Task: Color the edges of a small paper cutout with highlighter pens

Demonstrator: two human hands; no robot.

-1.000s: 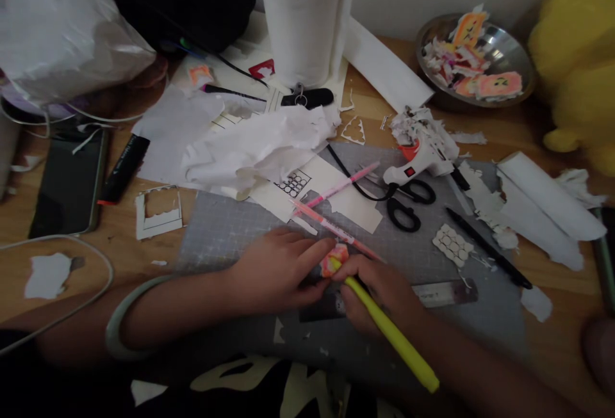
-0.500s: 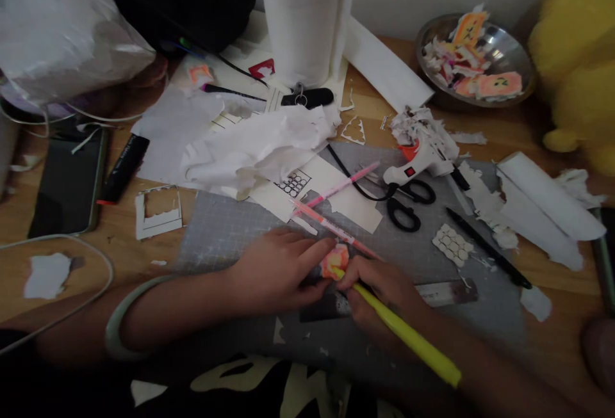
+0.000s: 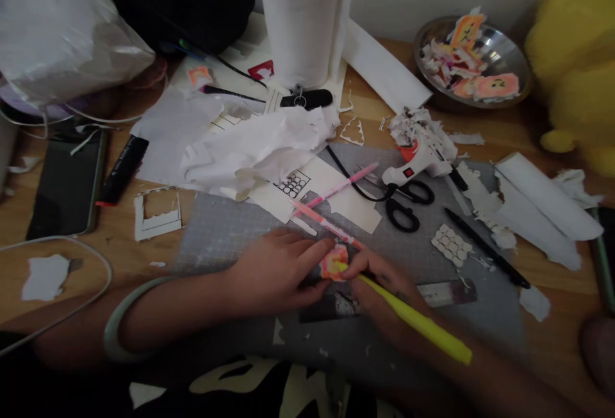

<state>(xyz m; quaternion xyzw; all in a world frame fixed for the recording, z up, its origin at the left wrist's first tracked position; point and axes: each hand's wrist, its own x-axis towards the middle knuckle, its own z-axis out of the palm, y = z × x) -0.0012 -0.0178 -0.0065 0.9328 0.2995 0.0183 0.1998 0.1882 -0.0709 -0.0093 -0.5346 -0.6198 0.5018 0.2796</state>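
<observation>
Between the thumb and forefinger of my left hand (image 3: 283, 271) is a small paper piece (image 3: 331, 263), coloured pink, orange and yellow. My right hand (image 3: 384, 290) is closed around a yellow highlighter (image 3: 418, 322), whose tip touches the face of the paper piece. The highlighter's back end slants down to the right over my forearm. Just beyond my hands, an orange pen (image 3: 321, 218) and a pink pen (image 3: 343, 186) lie crossed. Beneath them a metal ruler (image 3: 446, 292) is partly hidden by my right hand.
A grey cutting mat (image 3: 221, 226) lies under my hands. Black-handled scissors (image 3: 402, 214), a white glue gun (image 3: 423, 165) and a black pen (image 3: 485, 246) lie on the right. Behind stand a paper roll (image 3: 302, 27) and a metal bowl (image 3: 516, 53) of coloured paper pieces. A phone (image 3: 67, 181) lies left.
My right hand has shifted slightly right and up, and the highlighter's back end has swung up and to the right. My left hand stays in place with the paper piece.
</observation>
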